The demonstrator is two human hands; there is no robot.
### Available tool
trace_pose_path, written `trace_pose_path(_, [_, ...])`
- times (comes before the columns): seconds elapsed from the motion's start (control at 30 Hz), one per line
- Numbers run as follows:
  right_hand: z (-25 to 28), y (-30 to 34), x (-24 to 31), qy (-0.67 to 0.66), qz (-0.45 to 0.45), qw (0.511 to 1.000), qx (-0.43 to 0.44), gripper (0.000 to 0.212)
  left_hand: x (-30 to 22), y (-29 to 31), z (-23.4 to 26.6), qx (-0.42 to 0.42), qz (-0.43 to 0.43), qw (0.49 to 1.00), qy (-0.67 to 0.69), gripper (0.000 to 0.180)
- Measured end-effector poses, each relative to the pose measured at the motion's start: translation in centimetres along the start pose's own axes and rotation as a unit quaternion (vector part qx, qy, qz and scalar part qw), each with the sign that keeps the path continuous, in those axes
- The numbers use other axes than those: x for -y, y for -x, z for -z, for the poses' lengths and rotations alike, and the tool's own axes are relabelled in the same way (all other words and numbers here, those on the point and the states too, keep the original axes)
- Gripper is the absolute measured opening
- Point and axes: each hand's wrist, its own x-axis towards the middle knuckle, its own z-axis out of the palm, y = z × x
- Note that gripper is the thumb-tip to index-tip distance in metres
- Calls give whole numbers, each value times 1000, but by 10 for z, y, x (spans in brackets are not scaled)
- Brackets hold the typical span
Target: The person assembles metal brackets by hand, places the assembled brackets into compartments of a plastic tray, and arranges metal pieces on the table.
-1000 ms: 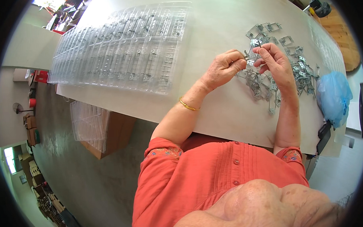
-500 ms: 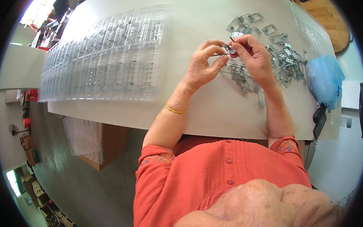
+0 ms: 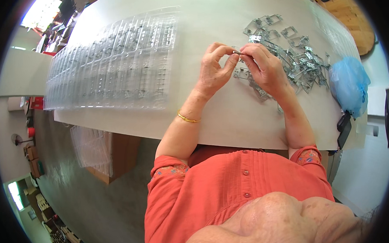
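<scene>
Between my two hands, above the white table, is a small metal part [image 3: 237,52], seen mostly as a thin dark rod. My left hand [image 3: 216,68] pinches one end of it between thumb and fingers. The other end sits in the fingertips of my right hand [image 3: 264,66], which cover most of the part. Just beyond and to the right of my right hand lies a loose heap of small silvery metal brackets [image 3: 308,62] with thin rods. A few brackets lie partly hidden under that hand.
Clear plastic trays [image 3: 111,66] with many compartments, holding metal parts, cover the left of the table [image 3: 194,121]. A blue plastic bag [image 3: 350,86] and a black device [image 3: 344,131] sit at the right edge. More clear trays [image 3: 92,150] rest on a cardboard box [image 3: 125,154] below.
My hands have come closer together and turned the metal part, so its rod now lies between both sets of fingertips. The heap of brackets has stayed put.
</scene>
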Motion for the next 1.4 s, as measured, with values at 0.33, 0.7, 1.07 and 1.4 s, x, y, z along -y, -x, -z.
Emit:
trace_pose_path(0.33, [-4, 4, 4, 31, -2, 999, 24, 16, -5, 0, 2, 43, 86, 995, 11, 11])
trace_pose_path(0.7, [-19, 10, 9, -40, -9, 994, -101, 13, -24, -11, 3, -40, 129, 991, 23, 12])
trace_pose_path(1.07, [-44, 32, 27, -77, 80, 992, 64, 15, -89, -17, 84, 2, 3, 966, -259, 10])
trace_pose_path(1.4, [-54, 44, 46, -149, 100, 964, 194, 14, -70, -36, 188, 70, -184, 823, -533, 7])
